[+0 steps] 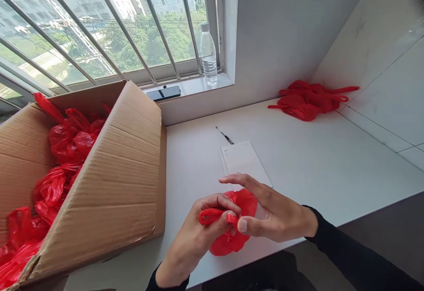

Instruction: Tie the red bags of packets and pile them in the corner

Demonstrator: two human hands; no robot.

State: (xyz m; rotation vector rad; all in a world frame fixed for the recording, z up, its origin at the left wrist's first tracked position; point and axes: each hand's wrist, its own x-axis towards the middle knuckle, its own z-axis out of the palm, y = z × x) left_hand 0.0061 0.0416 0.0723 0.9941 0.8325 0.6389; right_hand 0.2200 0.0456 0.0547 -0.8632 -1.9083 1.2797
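A red plastic bag [247, 202] hangs gathered over the front part of the white counter. My left hand [205, 224] is closed around its bunched top, and a loop of the plastic pokes out between thumb and fingers. Just to the right, my right hand [271, 211] is open, its thumb and fingers spread apart. The right thumb tip is close beside the bunched plastic; whether it touches is unclear. Part of the bag is hidden behind both hands.
To the left, a large open cardboard box [122, 167] holds several red bags [71, 145]. A paper pad [247, 160] and a pen [225, 135] lie mid-counter. More red bags [309, 99] are heaped against the wall. A water bottle [208, 57] and a phone [164, 92] occupy the windowsill.
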